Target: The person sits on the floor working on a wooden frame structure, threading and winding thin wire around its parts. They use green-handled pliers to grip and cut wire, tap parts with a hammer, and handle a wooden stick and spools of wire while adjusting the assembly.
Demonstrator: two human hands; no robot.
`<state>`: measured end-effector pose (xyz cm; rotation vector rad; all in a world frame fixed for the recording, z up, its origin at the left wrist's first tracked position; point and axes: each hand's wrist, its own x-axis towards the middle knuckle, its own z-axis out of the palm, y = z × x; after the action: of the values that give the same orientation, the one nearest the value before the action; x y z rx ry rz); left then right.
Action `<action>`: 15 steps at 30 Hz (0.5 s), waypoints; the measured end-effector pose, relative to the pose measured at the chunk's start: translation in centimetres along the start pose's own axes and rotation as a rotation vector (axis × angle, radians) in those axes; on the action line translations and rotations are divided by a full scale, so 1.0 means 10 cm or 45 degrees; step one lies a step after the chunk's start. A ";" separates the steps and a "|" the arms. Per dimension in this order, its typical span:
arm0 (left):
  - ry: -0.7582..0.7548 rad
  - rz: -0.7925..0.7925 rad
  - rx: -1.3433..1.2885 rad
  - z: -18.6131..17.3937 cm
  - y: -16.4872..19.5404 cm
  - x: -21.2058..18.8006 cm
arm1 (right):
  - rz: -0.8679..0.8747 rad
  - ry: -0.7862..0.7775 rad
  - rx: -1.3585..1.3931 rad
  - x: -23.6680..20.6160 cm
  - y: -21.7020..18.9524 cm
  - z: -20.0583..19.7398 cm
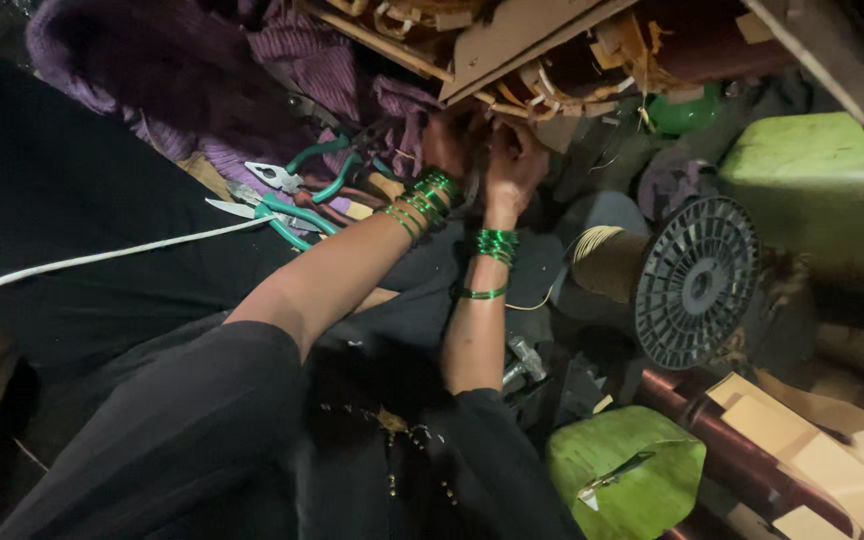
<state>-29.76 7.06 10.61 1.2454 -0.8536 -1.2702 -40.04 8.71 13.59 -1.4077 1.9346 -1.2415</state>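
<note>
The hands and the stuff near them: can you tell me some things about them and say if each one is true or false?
1. Both wrists wear green bangles. True.
2. The left hand holds the pliers. False: the green-handled pliers lie untouched to the left of it.
3. The right hand is close beside the left hand. True.
4. The wire spool is empty. False: yellowish wire is wound on it.
5. A white cord lies over the dark cloth. True.
</note>
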 end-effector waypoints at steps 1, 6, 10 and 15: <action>0.044 0.083 0.038 -0.01 -0.02 0.00 | -0.186 0.012 -0.210 0.01 -0.03 0.02; 0.129 0.272 0.075 0.01 -0.15 0.02 | -0.778 0.262 -1.143 -0.03 -0.23 0.24; 0.183 0.135 0.089 0.09 -0.12 0.01 | -0.242 -0.141 -0.584 -0.11 -0.30 0.09; 0.228 -0.198 -0.303 0.20 -0.08 -0.02 | 0.110 0.178 0.182 -0.09 -0.12 -0.02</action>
<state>-31.86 6.99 10.21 1.2289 -0.4696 -1.3181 -39.27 9.53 14.55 -1.1819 1.9322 -1.4399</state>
